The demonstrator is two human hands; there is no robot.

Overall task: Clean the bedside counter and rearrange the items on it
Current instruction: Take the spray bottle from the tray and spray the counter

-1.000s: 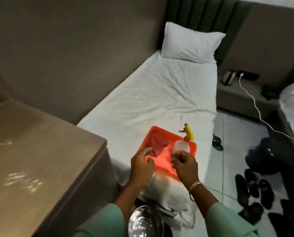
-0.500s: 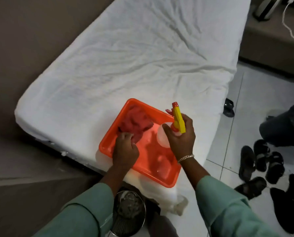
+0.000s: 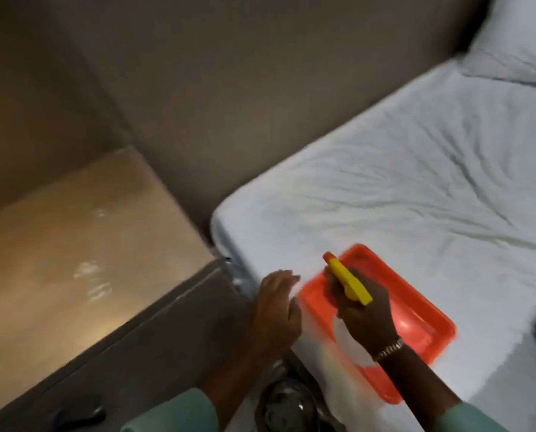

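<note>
Right hand (image 3: 361, 310) wrapped around a yellow-topped spray bottle (image 3: 349, 283) above the orange tray (image 3: 428, 310) | left hand (image 3: 277, 304) spread, empty, between tray and tabletop (image 3: 82, 244) | tray lies on the white bed (image 3: 400, 182), near its corner

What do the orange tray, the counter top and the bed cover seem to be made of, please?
The orange tray looks like moulded plastic, glossy, with a bright highlight on its floor. The counter top seems a polished tan laminate or stone; it mirrors light patches, though blur leaves this open. The bed cover looks like matt white woven cloth, creased all over.
</note>
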